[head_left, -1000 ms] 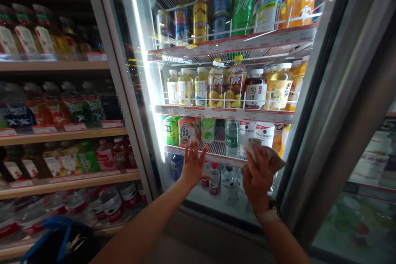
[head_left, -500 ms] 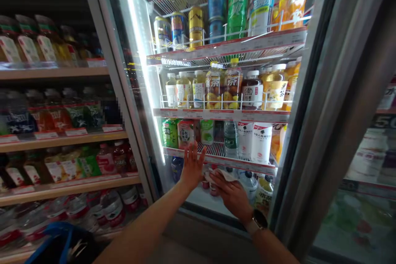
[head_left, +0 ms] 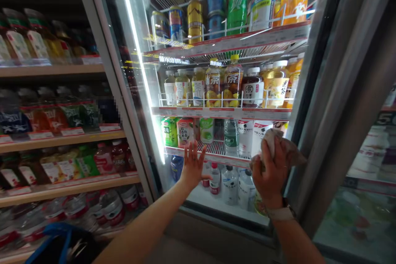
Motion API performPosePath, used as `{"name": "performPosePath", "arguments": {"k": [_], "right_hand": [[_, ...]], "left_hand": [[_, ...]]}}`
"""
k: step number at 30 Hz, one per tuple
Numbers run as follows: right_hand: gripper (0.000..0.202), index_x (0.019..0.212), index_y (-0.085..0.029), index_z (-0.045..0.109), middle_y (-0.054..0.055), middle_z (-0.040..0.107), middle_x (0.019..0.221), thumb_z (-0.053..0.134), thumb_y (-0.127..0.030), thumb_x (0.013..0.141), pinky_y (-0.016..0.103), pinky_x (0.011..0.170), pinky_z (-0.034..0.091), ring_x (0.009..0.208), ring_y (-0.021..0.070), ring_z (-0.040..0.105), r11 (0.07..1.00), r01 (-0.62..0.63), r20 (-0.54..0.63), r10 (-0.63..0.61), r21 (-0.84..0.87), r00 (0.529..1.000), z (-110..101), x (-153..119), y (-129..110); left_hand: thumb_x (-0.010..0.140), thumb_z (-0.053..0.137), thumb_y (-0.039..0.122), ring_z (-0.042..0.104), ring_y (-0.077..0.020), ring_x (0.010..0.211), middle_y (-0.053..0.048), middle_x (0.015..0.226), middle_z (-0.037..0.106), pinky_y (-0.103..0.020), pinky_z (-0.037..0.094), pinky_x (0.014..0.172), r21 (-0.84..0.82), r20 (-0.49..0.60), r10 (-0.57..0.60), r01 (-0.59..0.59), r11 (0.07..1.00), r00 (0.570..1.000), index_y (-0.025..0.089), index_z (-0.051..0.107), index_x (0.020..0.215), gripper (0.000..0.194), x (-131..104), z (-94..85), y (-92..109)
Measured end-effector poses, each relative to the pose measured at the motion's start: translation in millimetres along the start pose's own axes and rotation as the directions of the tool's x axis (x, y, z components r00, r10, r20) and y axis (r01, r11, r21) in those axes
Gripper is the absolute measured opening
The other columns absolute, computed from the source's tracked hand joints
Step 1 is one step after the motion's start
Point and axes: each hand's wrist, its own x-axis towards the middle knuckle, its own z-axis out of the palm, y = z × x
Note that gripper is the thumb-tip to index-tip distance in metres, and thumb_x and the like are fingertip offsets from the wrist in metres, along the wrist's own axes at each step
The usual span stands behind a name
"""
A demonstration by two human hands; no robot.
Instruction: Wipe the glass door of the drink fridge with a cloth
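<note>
The glass door [head_left: 213, 204] of a lit drinks fridge [head_left: 145, 128] stands in front of me, with reflections across it. My left hand [head_left: 192, 168] has its fingers spread and appears to lie flat against the glass, in front of the lower shelf edge. Against the right side of the door, near its frame, my right hand [head_left: 271, 169] presses a crumpled pale cloth [head_left: 294, 152]. Behind the glass by that hand are white bottles [head_left: 245, 136], partly hidden. A watch band [head_left: 282, 213] circles my right wrist.
Left of the fridge, open wooden shelves [head_left: 62, 136] carry several rows of bottles. A metal door frame [head_left: 321, 132] borders the glass on the right, with another glass-fronted cabinet [head_left: 361, 198] beyond. A blue-edged black bag [head_left: 58, 243] sits at the lower left.
My right hand has moved right and up across the glass with the cloth, from the lower middle to near the right frame. My left hand has stayed in place, fingers spread.
</note>
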Motion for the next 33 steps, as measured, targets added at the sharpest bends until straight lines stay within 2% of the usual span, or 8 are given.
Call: {"name": "performPosePath", "arguments": {"k": [4,9,12,15,20,26,30,33], "right_hand": [[0.052,0.140,-0.026,0.050,0.006,0.053,0.143,0.048,-0.011,0.091,0.050,0.117,0.027,0.138,0.0255,0.042,0.977,0.167,0.172,-0.189,0.132,0.967,10,-31,-22],[0.046,0.128,-0.027,0.062,-0.001,0.061,0.135,0.043,-0.006,0.091,0.031,0.105,0.041,0.132,0.0153,0.049,0.878,0.338,0.344,-0.450,0.340,0.824,19,-88,-43],[0.046,0.129,-0.027,0.061,0.000,0.059,0.138,0.041,-0.007,0.092,0.029,0.098,0.047,0.132,0.0145,0.050,0.848,0.382,0.387,-0.513,0.367,0.767,22,-111,-44],[0.043,0.130,-0.025,0.060,0.002,0.058,0.138,0.044,-0.009,0.094,0.029,0.095,0.050,0.133,0.0153,0.049,0.843,0.391,0.385,-0.522,0.370,0.761,22,-112,-41],[0.035,0.122,-0.022,0.064,0.003,0.063,0.132,0.046,-0.008,0.095,0.035,0.108,0.041,0.133,0.0176,0.049,0.876,0.381,0.288,-0.462,0.296,0.839,15,-69,-32],[0.042,0.133,-0.025,0.056,0.008,0.055,0.141,0.050,-0.011,0.094,0.053,0.116,0.028,0.138,0.0259,0.042,0.980,0.179,0.091,-0.187,0.082,0.978,-1,-12,0],[0.057,0.147,-0.024,0.041,0.012,0.046,0.149,0.046,-0.009,0.093,0.058,0.116,0.027,0.140,0.0295,0.039,0.999,0.034,-0.060,-0.031,0.041,0.998,-4,2,10],[0.064,0.154,-0.022,0.027,0.012,0.049,0.146,0.043,-0.009,0.093,0.058,0.116,0.026,0.140,0.0290,0.038,0.998,0.016,-0.010,-0.016,0.053,1.000,1,-5,1]], "left_hand": [[0.054,0.073,0.080,0.006,-0.0493,0.145,-0.032,0.156,-0.001,-0.067,0.021,0.114,0.008,-0.015,-0.001,0.002,1.000,1.000,0.011,0.000,0.154,0.143,0,-1.4,2],[0.062,0.073,0.074,0.008,-0.0467,0.146,-0.030,0.157,-0.001,-0.066,0.022,0.114,-0.013,-0.006,-0.008,0.008,1.000,1.000,0.013,0.000,0.155,0.132,0,-4.1,1],[0.069,0.071,0.067,0.008,-0.0455,0.146,-0.028,0.158,-0.004,-0.066,0.023,0.114,-0.029,-0.014,-0.002,0.001,1.000,1.000,0.015,-0.003,0.155,0.124,-2,-3.5,-1],[0.068,0.072,0.067,0.006,-0.0457,0.146,-0.028,0.158,-0.007,-0.065,0.024,0.114,-0.028,-0.031,0.008,-0.009,1.000,0.999,0.014,-0.003,0.154,0.126,-2,-2.7,-2],[0.059,0.071,0.078,0.001,-0.0475,0.146,-0.029,0.157,-0.013,-0.065,0.025,0.113,-0.012,-0.110,0.015,-0.016,1.000,0.994,0.011,-0.001,0.154,0.137,0,-2.2,-2],[0.058,0.072,0.078,0.002,-0.0471,0.146,-0.028,0.158,-0.008,-0.067,0.021,0.114,-0.021,-0.056,0.000,-0.001,1.000,0.998,0.013,-0.001,0.155,0.137,-1,-0.4,-1],[0.061,0.071,0.077,0.003,-0.0478,0.146,-0.029,0.158,-0.006,-0.067,0.021,0.114,-0.012,-0.050,0.002,-0.003,1.000,0.999,0.012,0.001,0.155,0.134,-1,-1.9,-1],[0.063,0.069,0.078,0.003,-0.0482,0.145,-0.029,0.157,-0.006,-0.067,0.023,0.113,-0.007,-0.061,0.006,-0.007,1.000,0.998,0.012,-0.001,0.155,0.133,0,-3.2,0]]}}
